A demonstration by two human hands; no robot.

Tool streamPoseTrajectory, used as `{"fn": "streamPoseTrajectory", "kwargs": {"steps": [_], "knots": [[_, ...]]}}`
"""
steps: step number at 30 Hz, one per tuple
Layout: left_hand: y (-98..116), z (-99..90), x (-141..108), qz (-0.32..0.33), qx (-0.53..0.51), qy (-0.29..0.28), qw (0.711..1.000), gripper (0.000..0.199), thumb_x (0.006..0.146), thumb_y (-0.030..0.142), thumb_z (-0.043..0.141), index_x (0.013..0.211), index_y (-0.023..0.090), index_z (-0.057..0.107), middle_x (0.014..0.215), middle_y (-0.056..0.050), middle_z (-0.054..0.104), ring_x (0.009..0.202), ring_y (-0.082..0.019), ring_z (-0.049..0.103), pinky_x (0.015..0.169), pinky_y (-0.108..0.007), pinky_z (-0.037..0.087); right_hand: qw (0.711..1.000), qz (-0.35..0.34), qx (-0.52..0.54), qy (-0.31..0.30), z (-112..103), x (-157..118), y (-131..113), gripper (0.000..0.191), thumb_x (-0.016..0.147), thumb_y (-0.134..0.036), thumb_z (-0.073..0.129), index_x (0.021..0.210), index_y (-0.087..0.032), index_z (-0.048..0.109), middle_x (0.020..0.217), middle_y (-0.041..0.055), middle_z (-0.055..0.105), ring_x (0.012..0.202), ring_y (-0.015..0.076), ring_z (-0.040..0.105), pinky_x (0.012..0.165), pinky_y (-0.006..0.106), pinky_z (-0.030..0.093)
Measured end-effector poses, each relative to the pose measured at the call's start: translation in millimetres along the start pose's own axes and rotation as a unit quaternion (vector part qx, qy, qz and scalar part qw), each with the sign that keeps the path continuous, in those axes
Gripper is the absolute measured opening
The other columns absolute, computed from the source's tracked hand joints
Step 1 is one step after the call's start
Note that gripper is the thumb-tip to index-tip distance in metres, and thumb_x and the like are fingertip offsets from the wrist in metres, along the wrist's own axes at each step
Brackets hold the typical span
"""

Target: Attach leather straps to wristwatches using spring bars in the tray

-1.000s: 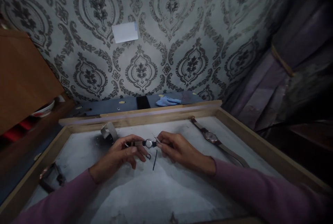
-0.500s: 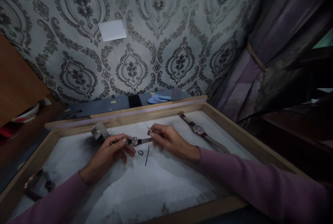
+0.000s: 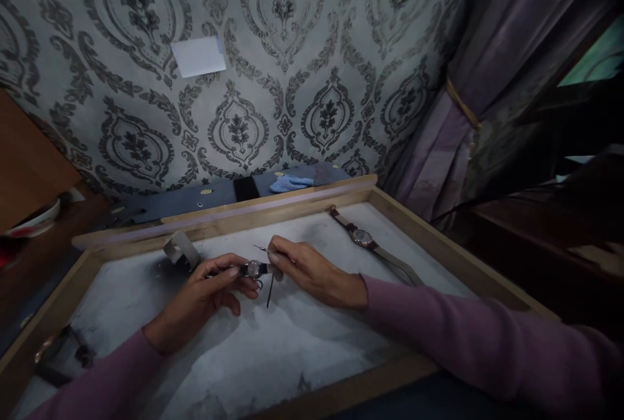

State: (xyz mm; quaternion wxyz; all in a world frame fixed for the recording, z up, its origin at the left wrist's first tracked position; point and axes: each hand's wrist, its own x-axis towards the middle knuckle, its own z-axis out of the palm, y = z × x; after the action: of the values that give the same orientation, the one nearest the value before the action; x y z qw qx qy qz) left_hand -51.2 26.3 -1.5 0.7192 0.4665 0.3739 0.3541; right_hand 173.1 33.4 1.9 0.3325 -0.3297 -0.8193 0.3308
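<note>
A small round-faced wristwatch (image 3: 253, 269) with a dark strap is pinched at its left strap by my left hand (image 3: 209, 290), the other fingers curled below. My right hand (image 3: 312, 270) grips a thin metal tool with a fine point (image 3: 260, 248), its tip pointing left just above the watch. The right fingers also reach the watch's right strap end; whether they grip it is hidden. Below the watch, a thin black strip (image 3: 270, 291) and a small black loop (image 3: 259, 284) lie on the white surface.
A raised wooden border (image 3: 409, 231) surrounds the white work surface. Inside it lie a brown-strapped watch (image 3: 361, 236), a curled grey band (image 3: 180, 251) and another watch (image 3: 58, 355) at lower left. Behind the border are a black flat object (image 3: 246, 189) and a blue cloth (image 3: 291, 183).
My right hand has come closer to the watch. The tool has swung from a steep tilt to nearly level, its tip now farther left. The whole view has shifted slightly.
</note>
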Motion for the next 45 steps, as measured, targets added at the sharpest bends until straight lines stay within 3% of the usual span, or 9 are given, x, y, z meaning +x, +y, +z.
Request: {"fn": "streamPoseTrajectory", "kwargs": {"steps": [3, 7, 12, 16, 20, 28, 45], "knots": [[4.1, -0.6, -3.2, -0.006, 0.003, -0.064, 0.998, 0.024, 0.082, 0.031, 0.07, 0.1, 0.015, 0.068, 0.094, -0.012, 0.072, 0.085, -0.024, 0.069, 0.059, -0.027, 0.054, 1.0, 0.008, -0.007, -0.001, -0.2, -3.1, -6.2, 0.021, 0.099, -0.026, 0.035, 0.08, -0.02, 0.039, 0.064, -0.0047, 0.046, 0.056, 0.0097, 0.042, 0.055, 0.021, 0.034], [13.3, -2.1, -6.5, -0.028, -0.009, -0.151, 0.988, 0.042, 0.081, 0.048, 0.067, 0.107, 0.015, 0.065, 0.099, -0.016, 0.071, 0.092, -0.03, 0.067, 0.066, -0.036, 0.055, 1.0, 0.007, -0.026, -0.008, -0.5, -5.1, -8.4, 0.019, 0.098, -0.024, 0.036, 0.08, -0.021, 0.038, 0.064, -0.0048, 0.044, 0.055, 0.0097, 0.04, 0.055, 0.022, 0.032], [9.7, 5.9, -3.7, -0.043, 0.116, -0.134, 0.983, 0.035, 0.083, 0.045, 0.065, 0.094, 0.012, 0.065, 0.079, -0.008, 0.068, 0.067, -0.017, 0.064, 0.063, -0.026, 0.048, 0.998, -0.004, -0.063, -0.012, 4.6, -6.3, -4.8, 0.017, 0.096, -0.023, 0.037, 0.079, -0.021, 0.037, 0.064, -0.0043, 0.04, 0.056, 0.0106, 0.036, 0.055, 0.023, 0.029], [-2.6, 11.4, 1.7, -0.043, 0.181, -0.146, 0.972, 0.037, 0.081, 0.052, 0.063, 0.079, 0.016, 0.055, 0.054, 0.007, 0.045, 0.043, -0.006, 0.037, 0.043, -0.019, 0.027, 0.996, -0.017, -0.083, -0.023, 8.8, -7.3, -4.5, 0.017, 0.095, -0.021, 0.038, 0.078, -0.022, 0.037, 0.063, -0.0045, 0.04, 0.054, 0.0107, 0.034, 0.054, 0.024, 0.026], [-3.1, 11.9, 1.1, -0.026, 0.218, -0.118, 0.968, 0.04, 0.085, 0.056, 0.055, 0.076, 0.018, 0.047, 0.057, 0.009, 0.03, 0.047, -0.007, 0.023, 0.043, -0.02, 0.019, 0.998, 0.008, -0.055, -0.015, 7.3, -5.8, -5.3, 0.019, 0.097, -0.024, 0.037, 0.079, -0.021, 0.039, 0.065, -0.0039, 0.043, 0.056, 0.0106, 0.04, 0.056, 0.023, 0.03], [3.8, 14.2, -4.1, -0.014, 0.268, -0.129, 0.955, 0.043, 0.085, 0.058, 0.052, 0.08, 0.016, 0.049, 0.061, 0.007, 0.032, 0.052, -0.008, 0.024, 0.046, -0.022, 0.02, 0.992, 0.096, 0.069, -0.046, 4.3, -5.0, -9.1, 0.029, 0.1, -0.035, 0.035, 0.076, -0.02, 0.04, 0.06, -0.0042, 0.044, 0.053, 0.0098, 0.045, 0.052, 0.021, 0.036], [7.6, 15.9, -5.7, -0.006, 0.27, -0.128, 0.954, 0.037, 0.086, 0.053, 0.052, 0.08, 0.016, 0.052, 0.064, 0.006, 0.036, 0.055, -0.01, 0.027, 0.052, -0.023, 0.023, 0.987, 0.081, 0.12, -0.073, 6.1, -4.5, 0.2, 0.035, 0.1, -0.041, 0.033, 0.078, -0.017, 0.045, 0.061, -0.0022, 0.051, 0.047, 0.0069, 0.046, 0.047, 0.019, 0.037]]}}
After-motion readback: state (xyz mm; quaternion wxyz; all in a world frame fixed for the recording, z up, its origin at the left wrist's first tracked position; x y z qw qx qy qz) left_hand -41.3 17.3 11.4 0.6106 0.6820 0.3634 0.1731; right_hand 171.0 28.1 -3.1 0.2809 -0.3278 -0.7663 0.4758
